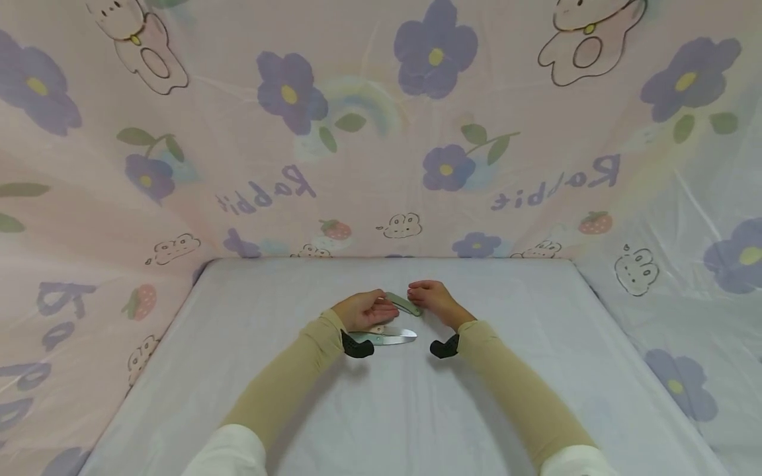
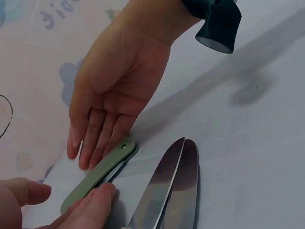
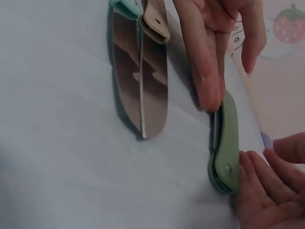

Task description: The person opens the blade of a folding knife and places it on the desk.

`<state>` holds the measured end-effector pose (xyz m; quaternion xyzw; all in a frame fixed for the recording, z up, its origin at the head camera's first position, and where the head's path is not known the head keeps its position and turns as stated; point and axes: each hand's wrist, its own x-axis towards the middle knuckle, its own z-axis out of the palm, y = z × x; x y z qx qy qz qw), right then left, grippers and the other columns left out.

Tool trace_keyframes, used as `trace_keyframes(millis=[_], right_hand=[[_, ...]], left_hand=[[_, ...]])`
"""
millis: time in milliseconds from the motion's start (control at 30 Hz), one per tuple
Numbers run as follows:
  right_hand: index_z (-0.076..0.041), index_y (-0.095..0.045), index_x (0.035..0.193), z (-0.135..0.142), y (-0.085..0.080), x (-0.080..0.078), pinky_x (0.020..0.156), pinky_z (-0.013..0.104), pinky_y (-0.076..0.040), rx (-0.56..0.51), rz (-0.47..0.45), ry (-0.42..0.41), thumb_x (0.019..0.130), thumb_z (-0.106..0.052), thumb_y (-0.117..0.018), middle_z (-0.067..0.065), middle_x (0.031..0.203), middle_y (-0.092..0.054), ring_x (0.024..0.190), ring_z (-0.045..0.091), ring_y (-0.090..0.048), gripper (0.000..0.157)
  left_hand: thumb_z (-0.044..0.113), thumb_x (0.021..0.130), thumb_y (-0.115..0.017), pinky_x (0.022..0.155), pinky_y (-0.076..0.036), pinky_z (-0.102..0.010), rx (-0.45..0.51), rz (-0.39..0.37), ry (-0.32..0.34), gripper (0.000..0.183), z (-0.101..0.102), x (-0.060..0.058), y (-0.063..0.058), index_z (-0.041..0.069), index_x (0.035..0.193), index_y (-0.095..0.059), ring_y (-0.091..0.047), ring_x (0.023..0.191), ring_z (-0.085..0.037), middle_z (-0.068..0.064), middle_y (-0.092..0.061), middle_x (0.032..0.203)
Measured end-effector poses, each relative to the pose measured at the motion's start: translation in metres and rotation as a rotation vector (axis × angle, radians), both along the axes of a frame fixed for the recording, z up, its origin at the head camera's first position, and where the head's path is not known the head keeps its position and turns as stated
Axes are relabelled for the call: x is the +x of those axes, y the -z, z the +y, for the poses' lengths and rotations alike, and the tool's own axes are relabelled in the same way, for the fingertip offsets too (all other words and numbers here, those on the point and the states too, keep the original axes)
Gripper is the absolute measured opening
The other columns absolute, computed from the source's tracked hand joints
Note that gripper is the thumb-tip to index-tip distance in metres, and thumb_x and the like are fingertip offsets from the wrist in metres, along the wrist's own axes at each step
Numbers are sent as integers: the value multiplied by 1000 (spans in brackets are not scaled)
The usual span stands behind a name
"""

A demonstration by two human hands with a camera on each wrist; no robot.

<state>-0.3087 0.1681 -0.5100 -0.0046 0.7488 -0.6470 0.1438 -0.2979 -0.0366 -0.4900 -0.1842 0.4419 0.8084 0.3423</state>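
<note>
A green folding knife, its blade tucked into the handle, lies on the white-covered table between the two hands. Fingertips of my left hand touch its slotted near side, the thumb held apart in the left wrist view. At the knife's pivot end, the extended fingers of my right hand rest against the outer side, palm turned inward and thumb away from it. Two unfolded knives lie side by side nearer the body, blades pointing right: one with a mint handle, one with a beige handle. My left wrist partly hides them.
White cloth covers the table. A pink printed curtain with flowers and rabbits rises behind the table's far edge and along both sides. Black wrist mounts hang below both wrists, the left one close to the unfolded knives.
</note>
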Motion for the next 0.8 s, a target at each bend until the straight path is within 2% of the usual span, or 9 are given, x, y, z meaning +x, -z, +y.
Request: trace_keyframes(millis=[67, 267, 433, 667, 800], right_hand=[[10, -52, 123, -3, 0, 0, 91, 32, -47, 24, -8, -4, 95, -7, -51, 22, 119, -57, 107, 24, -57, 33], [8, -53, 124, -6, -3, 3, 93, 33, -46, 58, -6, 7, 96, -9, -48, 20, 120, -57, 111, 25, -55, 32], [10, -50, 125, -5, -2, 5, 93, 35, -45, -18, -33, 5, 97, -6, -47, 23, 121, -56, 112, 28, -54, 33], [14, -47, 125, -6, 2, 8, 96, 38, -43, -167, -65, 43, 95, -1, -47, 28, 121, -53, 107, 26, -56, 33], [12, -48, 126, -10, 2, 12, 96, 38, -43, -188, -98, 26, 95, -2, -49, 26, 120, -54, 105, 24, -57, 34]], left_hand=[[10, 97, -45, 96, -42, -38, 7, -17, -5, 41, 2, -1, 2, -12, 132, -37, -47, 119, -38, -30, -45, 129], [9, 97, -46, 94, -44, -38, 2, 4, -5, 39, 6, -2, 3, -12, 130, -40, -49, 117, -36, -29, -48, 127], [8, 97, -47, 94, -45, -36, 10, -3, -18, 37, 7, -3, 6, -11, 128, -42, -51, 116, -34, -27, -51, 125], [3, 95, -48, 92, -46, -33, -64, 97, 20, 34, 12, -2, 10, -13, 125, -46, -52, 114, -32, -27, -52, 124], [3, 95, -48, 92, -46, -34, -87, 131, 12, 33, 14, 1, 10, -12, 124, -48, -54, 112, -31, -26, -53, 121]])
